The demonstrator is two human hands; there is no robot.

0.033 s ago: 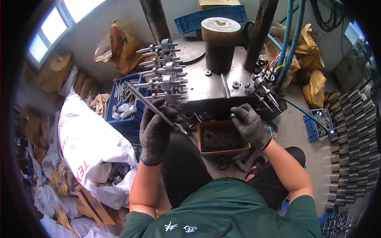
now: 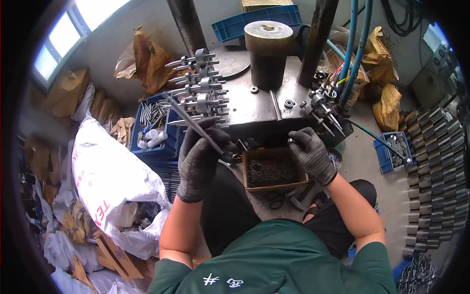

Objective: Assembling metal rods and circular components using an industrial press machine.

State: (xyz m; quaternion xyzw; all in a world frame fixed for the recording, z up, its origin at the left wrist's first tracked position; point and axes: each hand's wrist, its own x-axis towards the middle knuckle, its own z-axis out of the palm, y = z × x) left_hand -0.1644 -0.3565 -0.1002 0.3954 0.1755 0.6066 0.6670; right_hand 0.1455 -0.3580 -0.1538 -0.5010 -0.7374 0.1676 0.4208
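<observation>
Gripped by us: one rod [image 2: 185,114], left hand [image 2: 197,164], held low, seemingly to leave its upper length free; one small part [image 2: 292,140], right hand [image 2: 312,156], fingertip-pinched, presumably for its smallness.

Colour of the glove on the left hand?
Dark grey; the left glove shows best in the head view.

We hold a rod [image 2: 188,117] in our left hand [image 2: 197,165] and pinch a small part [image 2: 291,140] in our right hand [image 2: 312,156].
</observation>
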